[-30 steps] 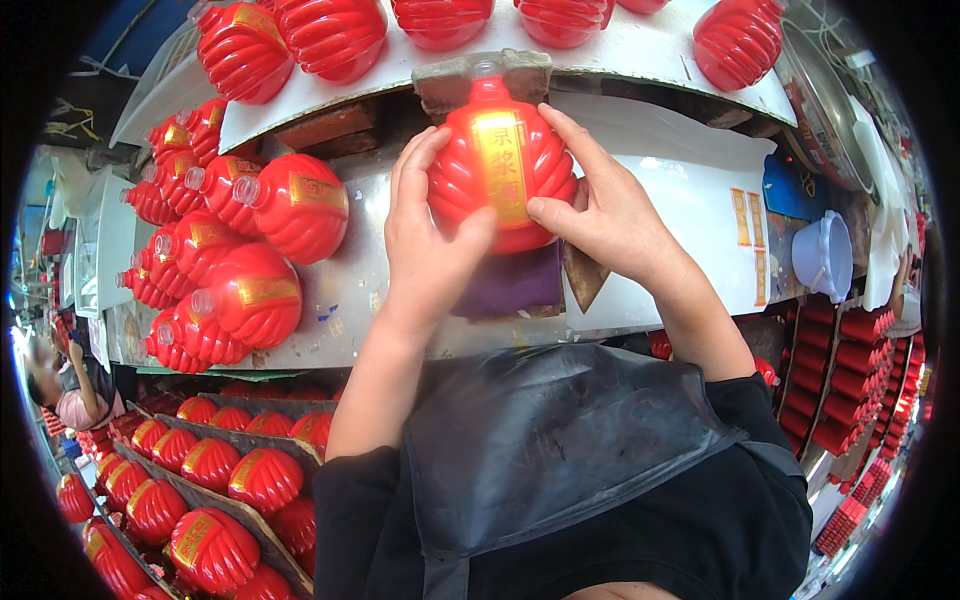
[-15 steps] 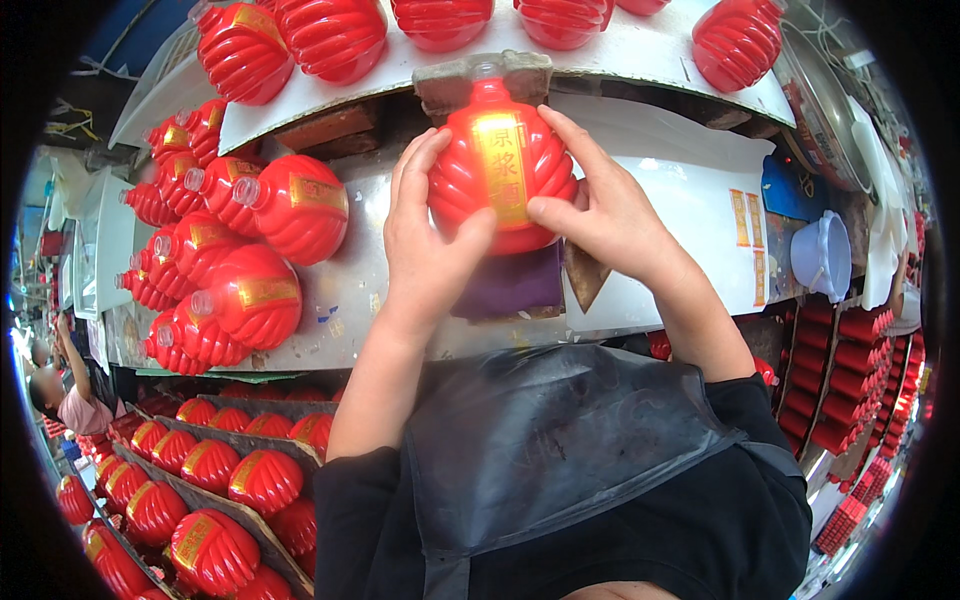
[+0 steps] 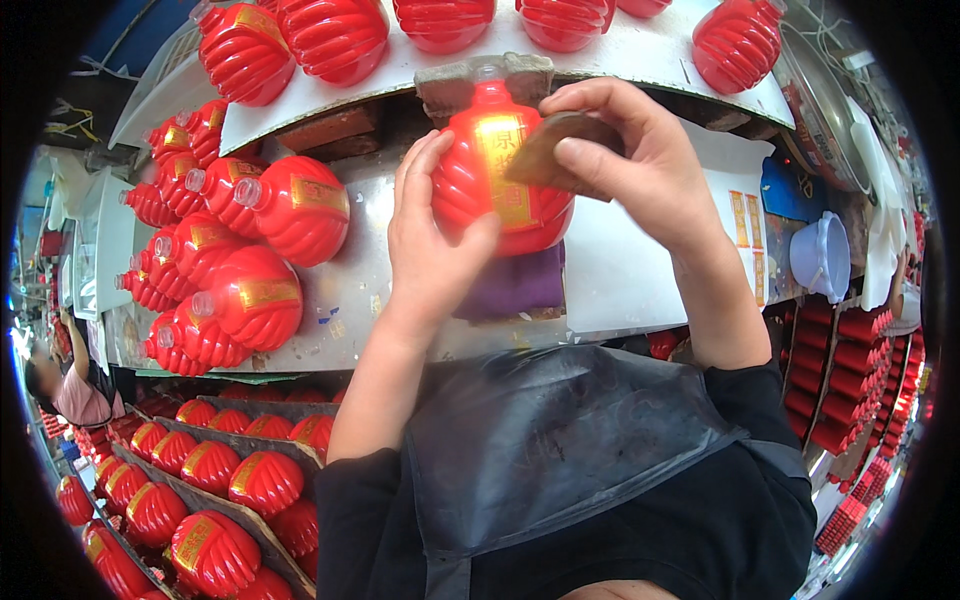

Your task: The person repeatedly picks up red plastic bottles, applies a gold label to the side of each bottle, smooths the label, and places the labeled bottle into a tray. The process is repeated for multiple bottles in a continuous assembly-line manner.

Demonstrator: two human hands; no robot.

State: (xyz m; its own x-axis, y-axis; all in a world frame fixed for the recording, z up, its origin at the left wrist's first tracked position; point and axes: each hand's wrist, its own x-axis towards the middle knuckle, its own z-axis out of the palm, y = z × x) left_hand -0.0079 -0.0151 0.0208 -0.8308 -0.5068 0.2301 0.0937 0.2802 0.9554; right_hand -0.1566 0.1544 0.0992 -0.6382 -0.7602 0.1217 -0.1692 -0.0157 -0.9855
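Note:
A red ribbed bottle (image 3: 462,185) with a clear neck lies on its side, its neck in a notched grey block (image 3: 437,88). A gold label (image 3: 497,140) runs lengthwise along its top. My left hand (image 3: 425,240) steadies the bottle's left side, fingers along it and thumb near its base. In my right hand (image 3: 655,170) is a flat, dark brown scraper, pinched between thumb and fingers. That scraper (image 3: 545,160) is tilted over the label's right edge and hides part of it; whether it touches, I cannot tell. Under the bottle's base lies a purple cloth (image 3: 520,285).
Several red bottles (image 3: 305,210) are heaped at left, and more stand on a white raised board (image 3: 640,45) at the back. Loose gold labels (image 3: 740,220) lie on a white sheet (image 3: 630,290) at right, near a lavender bucket (image 3: 820,255). Racked bottles (image 3: 265,480) fill the lower left.
My right hand has left the bottle's right side and picked up the brown scraper from beside the purple cloth, raising it over the label. My left hand and the bottle have barely moved.

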